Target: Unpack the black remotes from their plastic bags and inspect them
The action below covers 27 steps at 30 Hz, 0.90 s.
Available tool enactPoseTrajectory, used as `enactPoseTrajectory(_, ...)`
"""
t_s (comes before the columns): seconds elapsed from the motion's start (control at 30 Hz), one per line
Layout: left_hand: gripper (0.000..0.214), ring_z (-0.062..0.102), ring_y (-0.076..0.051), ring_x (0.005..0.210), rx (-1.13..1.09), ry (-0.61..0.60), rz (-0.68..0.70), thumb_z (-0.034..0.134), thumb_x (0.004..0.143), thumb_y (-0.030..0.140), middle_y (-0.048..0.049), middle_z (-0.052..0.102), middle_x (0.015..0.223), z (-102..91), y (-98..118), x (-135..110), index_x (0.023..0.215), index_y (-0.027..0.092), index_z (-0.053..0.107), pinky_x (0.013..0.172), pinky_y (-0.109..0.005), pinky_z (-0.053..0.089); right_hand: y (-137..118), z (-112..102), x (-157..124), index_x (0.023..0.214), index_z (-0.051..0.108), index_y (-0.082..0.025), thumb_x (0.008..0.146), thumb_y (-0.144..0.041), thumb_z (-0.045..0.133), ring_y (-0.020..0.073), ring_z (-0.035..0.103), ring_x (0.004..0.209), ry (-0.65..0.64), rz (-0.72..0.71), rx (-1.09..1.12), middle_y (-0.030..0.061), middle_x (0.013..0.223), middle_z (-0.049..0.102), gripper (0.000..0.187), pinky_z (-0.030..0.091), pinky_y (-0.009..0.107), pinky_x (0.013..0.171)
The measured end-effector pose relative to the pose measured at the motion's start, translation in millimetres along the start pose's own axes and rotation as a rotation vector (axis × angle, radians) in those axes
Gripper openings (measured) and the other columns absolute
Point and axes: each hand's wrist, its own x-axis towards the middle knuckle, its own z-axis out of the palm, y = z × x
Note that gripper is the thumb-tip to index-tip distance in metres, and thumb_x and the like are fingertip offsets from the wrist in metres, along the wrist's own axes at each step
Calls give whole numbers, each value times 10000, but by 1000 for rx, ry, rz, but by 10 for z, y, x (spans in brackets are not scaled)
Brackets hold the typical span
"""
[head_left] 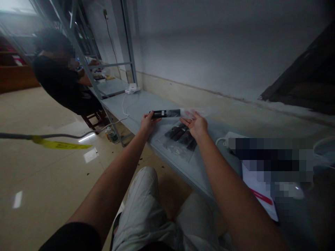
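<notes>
My left hand is closed around the near end of a slim black oblong item with a small white label. The item's far half sits inside a clear plastic bag, which stretches to the right. My right hand is at the bag, its thumb and fingers on either side of the film and some fingers extended. Below both hands, several similar black items in clear bags lie on the grey table. What exactly the black items are cannot be made out.
The narrow grey table runs along a wall. A white device with a cable stands at its far end. A grey cable with a yellow tag crosses at left. A person sits beyond the metal frame. A bottle stands on the floor.
</notes>
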Motion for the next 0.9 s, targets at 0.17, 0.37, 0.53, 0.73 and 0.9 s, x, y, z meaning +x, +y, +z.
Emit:
enactPoseTrajectory(0.17,286,714,-193,856,2,1,-25,747,813,236,-25,622,831,4,0,-17,852,191,467,857,-406,613,-24,70,-52,996,554,-213,884,-195,548,171,718,670,-2,4,-1,38,904,741,113,656,421,678)
enactPoseTrajectory(0.37,270,704,-178,799,5,-19,-8,732,837,238,-24,623,797,9,-17,-11,819,187,468,814,-387,627,34,124,-72,988,549,-219,849,-158,594,150,698,606,-51,-21,-17,4,858,728,159,663,422,699)
enactPoseTrajectory(0.53,185,701,-179,833,31,-41,-29,697,872,240,-50,656,811,20,-31,-17,834,168,531,833,-371,613,136,168,-85,1024,584,-219,763,-70,668,139,707,691,-149,-81,-19,-51,784,686,312,665,420,763)
enactPoseTrajectory(0.73,120,722,-198,839,100,-145,-46,663,891,204,-105,706,822,33,-39,-57,837,129,586,892,-391,585,150,183,-83,1023,587,-209,779,-99,674,150,726,783,-119,-156,36,-24,850,722,282,660,384,745)
enactPoseTrajectory(0.9,163,737,-216,792,165,-165,-35,654,903,257,-130,722,821,66,-70,-94,864,131,560,852,-399,579,186,210,-103,950,596,-209,740,-138,733,144,721,771,-169,-172,46,-39,825,717,261,648,400,813)
